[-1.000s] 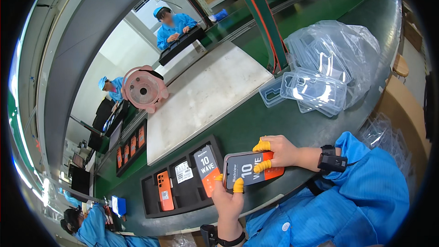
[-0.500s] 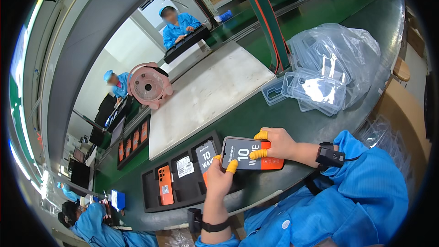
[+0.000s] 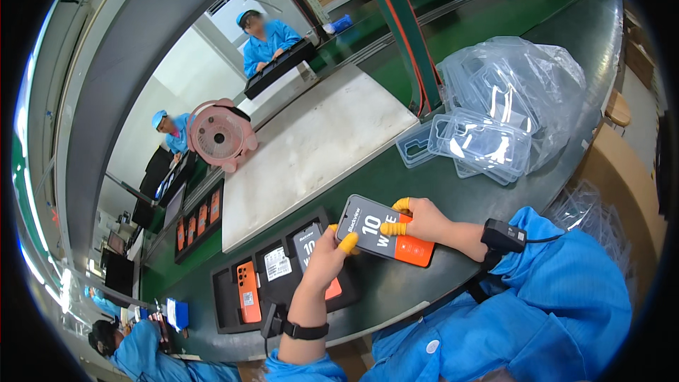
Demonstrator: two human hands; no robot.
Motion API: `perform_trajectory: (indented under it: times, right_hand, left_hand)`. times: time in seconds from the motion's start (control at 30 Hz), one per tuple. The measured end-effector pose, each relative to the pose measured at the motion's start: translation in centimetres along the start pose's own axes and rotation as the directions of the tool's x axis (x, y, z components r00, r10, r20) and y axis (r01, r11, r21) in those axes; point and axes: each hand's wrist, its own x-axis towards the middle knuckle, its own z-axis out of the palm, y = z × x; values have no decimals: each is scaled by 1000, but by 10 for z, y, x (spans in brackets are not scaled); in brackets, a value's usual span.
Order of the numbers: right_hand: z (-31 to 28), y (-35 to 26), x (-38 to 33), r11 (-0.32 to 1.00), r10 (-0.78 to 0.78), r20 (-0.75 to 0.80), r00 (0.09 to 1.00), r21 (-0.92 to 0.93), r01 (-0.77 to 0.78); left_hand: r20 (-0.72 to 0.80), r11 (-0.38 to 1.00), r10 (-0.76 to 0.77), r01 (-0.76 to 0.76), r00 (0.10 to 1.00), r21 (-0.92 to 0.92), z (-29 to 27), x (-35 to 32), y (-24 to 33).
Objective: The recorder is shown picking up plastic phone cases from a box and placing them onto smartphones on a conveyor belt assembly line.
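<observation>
Both hands grip a smartphone (image 3: pixel 382 230) whose front carries a grey and orange printed film. My left hand (image 3: pixel 327 255) pinches its left end between thumb and fingers. On the right end, my right hand (image 3: pixel 426 221) holds it with thumb across the front. Yellow finger cots cover the thumbs and some fingertips. Left of the phone lies a black compartment tray (image 3: pixel 225 297). It holds an orange phone (image 3: pixel 248 291) back up, a white label (image 3: pixel 277 263) on a dark item, and another grey-and-orange-faced phone (image 3: pixel 305 246), partly hidden by my left hand.
Clear plastic trays (image 3: pixel 484 143), partly in a bag (image 3: pixel 559 85), lie at the right. A white board (image 3: pixel 318 134) spans the middle, with a pink fan (image 3: pixel 221 136) at its left. Another tray of orange phones (image 3: pixel 200 223) stands beyond. Co-workers (image 3: pixel 269 42) in blue sit further off.
The view has shifted slightly. My left hand has slid down and outward at the phone's left end, and the phone is tilted more, its right end lower. Both hands keep hold.
</observation>
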Motion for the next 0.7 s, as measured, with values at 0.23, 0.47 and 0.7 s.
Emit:
perform_trajectory:
  times: [0.23,0.47,0.7]
  right_hand:
    - [0,5,1,684,50,254,966,696,-218]
    - [14,15,-6,707,15,47,999,705,-44]
    - [22,18,-4,734,-55,-157,986,663,146]
  left_hand:
    - [-48,974,208,-211,977,-87,93,-34,-43]
    - [-68,987,159,-158,985,24,88,-23,-65]
    - [-262,945,108,-17,959,326,94,-27,-32]
